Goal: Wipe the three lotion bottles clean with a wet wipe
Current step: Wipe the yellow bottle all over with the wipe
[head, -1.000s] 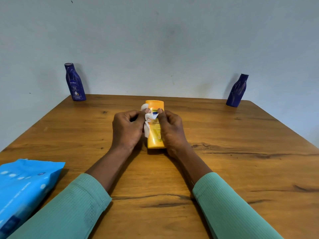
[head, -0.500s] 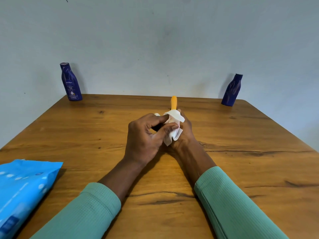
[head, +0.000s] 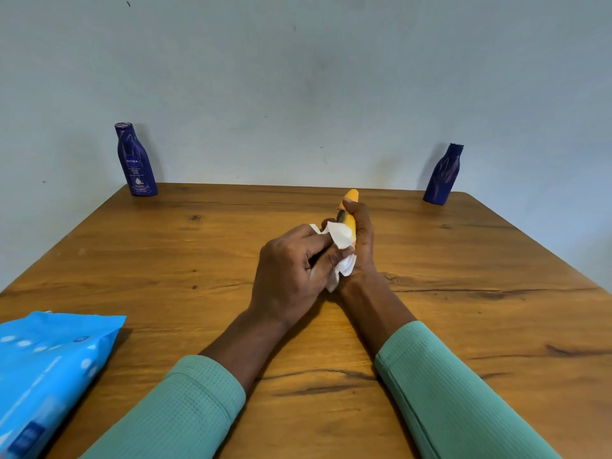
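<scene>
A yellow lotion bottle (head: 349,216) is held edge-on above the middle of the table, gripped by my right hand (head: 361,246) with fingers curled round it. My left hand (head: 291,270) pinches a white wet wipe (head: 341,251) against the bottle's left side. Most of the bottle is hidden behind the hands and the wipe. A dark blue lotion bottle (head: 135,160) stands upright at the far left corner of the table. Another dark blue bottle (head: 443,175) stands at the far right corner.
A blue pack of wet wipes (head: 49,376) lies at the near left edge of the wooden table (head: 480,309). A pale wall rises right behind the table's far edge.
The yellow bottle was turned from flat, label up, to edge-on. My left hand moved the wipe across onto its side, and both hands shifted slightly right.
</scene>
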Motion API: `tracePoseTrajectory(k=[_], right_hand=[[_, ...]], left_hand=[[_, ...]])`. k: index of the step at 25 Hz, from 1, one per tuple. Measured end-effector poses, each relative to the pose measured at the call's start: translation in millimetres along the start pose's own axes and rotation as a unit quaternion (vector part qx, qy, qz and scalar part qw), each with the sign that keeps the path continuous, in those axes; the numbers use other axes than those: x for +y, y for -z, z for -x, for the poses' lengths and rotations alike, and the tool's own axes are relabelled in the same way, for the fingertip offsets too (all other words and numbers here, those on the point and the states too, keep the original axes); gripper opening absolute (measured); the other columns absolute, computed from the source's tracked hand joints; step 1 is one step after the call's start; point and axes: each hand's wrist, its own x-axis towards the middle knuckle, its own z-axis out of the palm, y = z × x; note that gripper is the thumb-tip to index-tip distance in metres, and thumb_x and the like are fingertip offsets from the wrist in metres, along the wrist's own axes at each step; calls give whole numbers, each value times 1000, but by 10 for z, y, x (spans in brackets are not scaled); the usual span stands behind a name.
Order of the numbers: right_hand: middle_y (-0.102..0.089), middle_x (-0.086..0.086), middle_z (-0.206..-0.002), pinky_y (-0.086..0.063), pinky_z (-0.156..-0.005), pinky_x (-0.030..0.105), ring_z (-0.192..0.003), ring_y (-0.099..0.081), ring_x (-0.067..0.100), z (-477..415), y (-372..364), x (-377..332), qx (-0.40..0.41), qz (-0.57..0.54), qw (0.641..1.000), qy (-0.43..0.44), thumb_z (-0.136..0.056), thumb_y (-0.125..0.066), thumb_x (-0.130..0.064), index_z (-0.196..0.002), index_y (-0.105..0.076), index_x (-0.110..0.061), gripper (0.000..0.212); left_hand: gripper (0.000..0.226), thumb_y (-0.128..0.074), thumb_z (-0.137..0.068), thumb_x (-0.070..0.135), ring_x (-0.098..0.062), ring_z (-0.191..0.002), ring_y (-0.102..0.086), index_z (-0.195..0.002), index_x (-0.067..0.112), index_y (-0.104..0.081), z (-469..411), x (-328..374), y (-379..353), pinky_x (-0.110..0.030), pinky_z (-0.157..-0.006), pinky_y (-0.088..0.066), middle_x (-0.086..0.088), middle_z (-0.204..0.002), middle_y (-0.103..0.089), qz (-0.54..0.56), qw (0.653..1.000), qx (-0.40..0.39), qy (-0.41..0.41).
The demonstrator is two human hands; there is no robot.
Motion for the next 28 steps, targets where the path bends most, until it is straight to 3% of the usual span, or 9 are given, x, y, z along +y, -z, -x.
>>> tracePoseTrajectory(k=[4,6,9,11,14,17,20,24,28], right_hand=[[-46,1,-59,-42,-57,30,-53,-49,15,-12,-49,70,-15,33,999,11,-97,-55,-48,-62,-54,-14,49],[-53,8,-73,-49,-58,28,-60,-55,22,-103,-15,20,20,72,997,18,-89,-64,-49,-84,-59,-1,48],[-65,15,-93,-56,-65,37,-73,-61,31,-230,80,-87,83,108,988,75,-67,-73,-50,-132,-56,6,88],[-72,16,-103,-57,-65,37,-74,-65,27,-229,142,-140,78,104,987,94,-77,-69,-47,-142,-53,2,83],[-74,13,-121,-59,-69,33,-86,-69,19,-212,214,-196,31,77,994,73,-99,-55,-37,-146,-53,-1,59],[-69,10,-133,-56,-80,35,-95,-66,19,-201,214,-191,-25,75,996,49,-100,-49,-36,-146,-55,-3,57],[-72,10,-123,-52,-79,36,-87,-65,20,-219,214,-181,-37,86,994,62,-100,-47,-32,-137,-60,0,50],[-73,10,-89,-51,-66,33,-71,-63,21,-170,191,-168,-22,139,987,82,-104,-44,-44,-122,-61,-4,48],[-72,16,-97,-58,-75,40,-83,-70,29,-181,159,-26,-5,281,952,123,-96,-57,-58,-128,-59,4,70]], left_hand=[[23,-76,-96,30,-16,-73,-63,-108,11,-81,-4,18,3,-37,-59,-51,-1,-83,-65,46,999,19,7],[27,-76,-93,35,-15,-74,-65,-109,14,-81,-22,-86,37,-40,-61,-52,1,-84,-67,42,999,-14,13],[27,-77,-90,41,-11,-67,-63,-101,17,-83,-54,-236,48,-41,-59,-50,5,-77,-68,32,997,-54,49],[23,-78,-91,38,-10,-67,-65,-97,16,-84,-60,-269,38,-37,-57,-49,7,-76,-72,53,994,-59,80],[23,-79,-89,34,-7,-75,-73,-98,13,-84,-51,-255,52,-22,-61,-52,7,-86,-80,166,970,-80,159],[30,-76,-88,33,-17,-75,-76,-102,7,-82,-69,-253,102,-29,-65,-60,-4,-90,-81,281,921,-110,248],[28,-73,-90,29,-12,-65,-69,-101,4,-81,-107,-305,139,-23,-60,-54,-8,-82,-80,321,889,-133,299],[25,-73,-94,29,-7,-64,-69,-93,6,-82,-118,-295,114,-21,-59,-51,-4,-81,-80,289,894,-165,300],[34,-73,-94,37,-20,-67,-72,-76,8,-80,-123,-332,87,-41,-65,-58,-6,-72,-77,244,916,-77,310]])
